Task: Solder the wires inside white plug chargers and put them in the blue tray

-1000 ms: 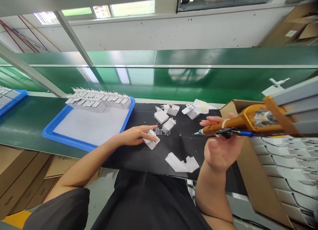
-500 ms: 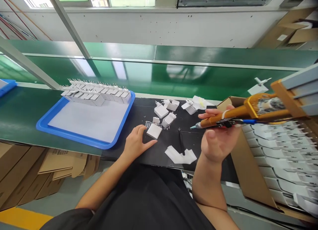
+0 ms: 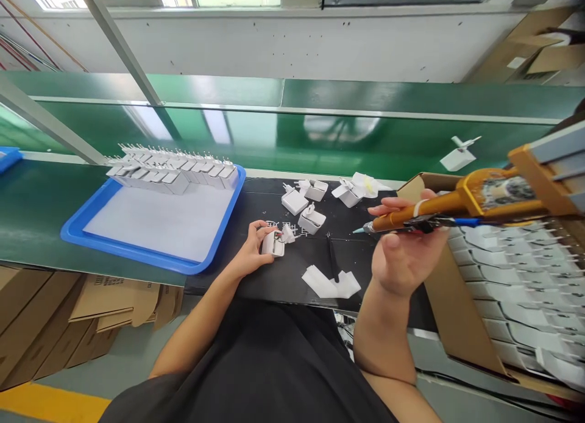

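Note:
My left hand (image 3: 254, 248) is closed on a white charger housing (image 3: 273, 244), tilted so its open side shows. A small white plug piece (image 3: 289, 234) hangs beside it, seemingly joined by thin wires. In my right hand (image 3: 406, 255) is an orange glue dispensing gun (image 3: 414, 216), its teal nozzle (image 3: 359, 230) pointing left, apart from the housing. Several white chargers (image 3: 312, 219) sit on the black mat just beyond. Black tweezers (image 3: 332, 257) lie on a folded white wipe (image 3: 331, 283) between my hands.
At the left stands a blue tray (image 3: 137, 259) with rows of white chargers (image 3: 171, 173). To the right, a cardboard box (image 3: 457, 313) holds many similar pieces (image 3: 516, 289). Another charger (image 3: 458, 158) sits on the green conveyor belt (image 3: 292, 139) at the back. Flattened cartons (image 3: 119, 298) are below left.
My left hand has taken hold of the nearest charger housing and tipped it up, its open side now showing. The right hand with the dispensing gun has barely moved.

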`<action>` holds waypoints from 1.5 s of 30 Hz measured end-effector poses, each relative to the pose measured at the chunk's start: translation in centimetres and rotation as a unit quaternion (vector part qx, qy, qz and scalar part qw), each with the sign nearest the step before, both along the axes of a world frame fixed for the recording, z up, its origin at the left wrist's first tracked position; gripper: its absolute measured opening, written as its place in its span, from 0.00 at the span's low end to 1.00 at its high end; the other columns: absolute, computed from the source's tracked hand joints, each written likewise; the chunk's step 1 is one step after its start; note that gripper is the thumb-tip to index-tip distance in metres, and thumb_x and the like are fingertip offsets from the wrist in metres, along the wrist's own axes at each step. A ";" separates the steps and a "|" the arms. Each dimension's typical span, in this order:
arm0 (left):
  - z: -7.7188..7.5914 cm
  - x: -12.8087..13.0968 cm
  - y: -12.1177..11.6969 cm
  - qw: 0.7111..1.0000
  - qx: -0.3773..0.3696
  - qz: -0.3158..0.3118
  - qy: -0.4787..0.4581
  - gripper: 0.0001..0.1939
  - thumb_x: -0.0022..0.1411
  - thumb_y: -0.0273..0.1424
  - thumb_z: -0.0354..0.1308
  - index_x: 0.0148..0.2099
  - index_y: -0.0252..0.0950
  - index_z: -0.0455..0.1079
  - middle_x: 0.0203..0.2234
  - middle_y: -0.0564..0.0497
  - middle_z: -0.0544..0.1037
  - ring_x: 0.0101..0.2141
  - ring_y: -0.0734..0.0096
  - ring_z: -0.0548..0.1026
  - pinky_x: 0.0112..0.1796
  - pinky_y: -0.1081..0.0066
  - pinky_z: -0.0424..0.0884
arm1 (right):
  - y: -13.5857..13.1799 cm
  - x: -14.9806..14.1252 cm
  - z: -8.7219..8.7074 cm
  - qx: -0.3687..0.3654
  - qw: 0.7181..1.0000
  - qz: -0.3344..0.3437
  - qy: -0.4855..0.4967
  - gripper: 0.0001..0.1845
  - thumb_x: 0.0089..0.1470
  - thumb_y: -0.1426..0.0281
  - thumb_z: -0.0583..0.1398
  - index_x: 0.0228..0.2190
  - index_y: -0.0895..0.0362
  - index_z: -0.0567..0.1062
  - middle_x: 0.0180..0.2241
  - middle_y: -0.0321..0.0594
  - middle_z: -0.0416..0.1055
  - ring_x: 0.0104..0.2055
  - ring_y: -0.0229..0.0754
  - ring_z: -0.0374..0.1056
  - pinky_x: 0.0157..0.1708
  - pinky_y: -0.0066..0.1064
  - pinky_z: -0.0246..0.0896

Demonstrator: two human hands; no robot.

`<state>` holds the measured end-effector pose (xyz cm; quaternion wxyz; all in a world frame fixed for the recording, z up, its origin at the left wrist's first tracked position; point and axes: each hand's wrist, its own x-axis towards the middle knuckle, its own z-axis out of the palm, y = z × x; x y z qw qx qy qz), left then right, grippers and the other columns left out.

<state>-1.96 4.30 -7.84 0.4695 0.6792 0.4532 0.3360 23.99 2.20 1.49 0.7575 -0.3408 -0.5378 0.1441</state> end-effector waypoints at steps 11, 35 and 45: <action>0.4 -0.9 -2.6 0.977 0.184 0.090 0.061 0.52 0.59 0.26 0.60 0.73 0.49 0.29 0.72 0.37 0.46 0.70 0.52 0.52 0.64 0.47 0.61 | 0.3 -0.2 0.0 0.009 1.000 0.013 -0.005 0.33 0.47 0.64 0.67 0.56 0.48 0.70 0.44 0.42 0.75 0.37 0.44 0.73 0.47 0.48 0.67; 1.7 3.2 -2.3 0.978 0.094 0.101 0.158 0.15 0.64 0.36 0.62 0.51 0.41 0.71 0.43 0.48 0.81 0.39 0.60 0.79 0.42 0.63 0.75 | -0.3 -6.6 3.1 0.007 0.994 0.103 -0.043 0.30 0.49 0.52 0.66 0.52 0.42 0.67 0.30 0.34 0.67 0.23 0.39 0.62 0.20 0.35 0.61; 4.6 3.8 -2.9 0.983 0.143 0.106 0.047 0.15 0.58 0.36 0.66 0.47 0.40 0.74 0.41 0.48 0.80 0.40 0.64 0.78 0.42 0.66 0.75 | -0.7 -7.0 3.0 -0.027 0.993 0.077 -0.086 0.30 0.51 0.47 0.63 0.53 0.39 0.63 0.31 0.35 0.67 0.23 0.40 0.61 0.23 0.38 0.61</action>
